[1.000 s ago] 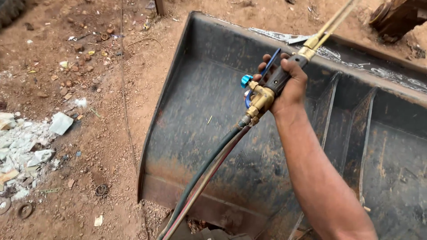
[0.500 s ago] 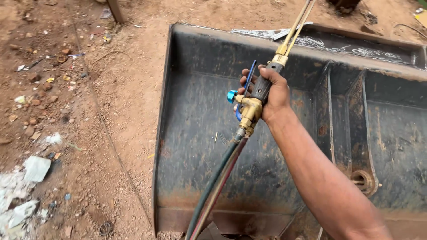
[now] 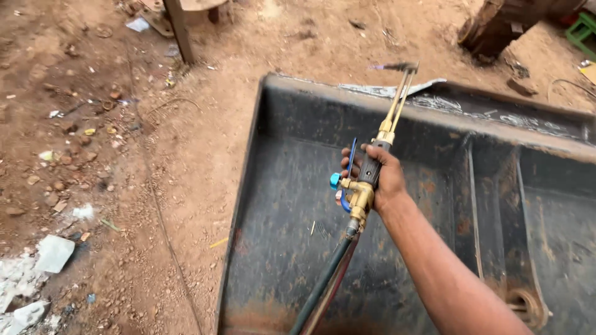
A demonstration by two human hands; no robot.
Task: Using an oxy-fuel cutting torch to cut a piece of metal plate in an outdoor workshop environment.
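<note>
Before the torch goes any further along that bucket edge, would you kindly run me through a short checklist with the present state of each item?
1. Grip: the right hand is closed around the black handle of the cutting torch. Ok.
2. Tip position: the torch head sits at the top rim of the steel bucket; contact cannot tell.
3. Flame: a faint glow shows at the tip; lit or not, cannot tell.
4. Hoses: they hang from the brass valve block without visible kinks. Ok.
5. Hand protection: the hand is bare. Not ok.
6. Left hand: out of view. Cannot tell.
</note>
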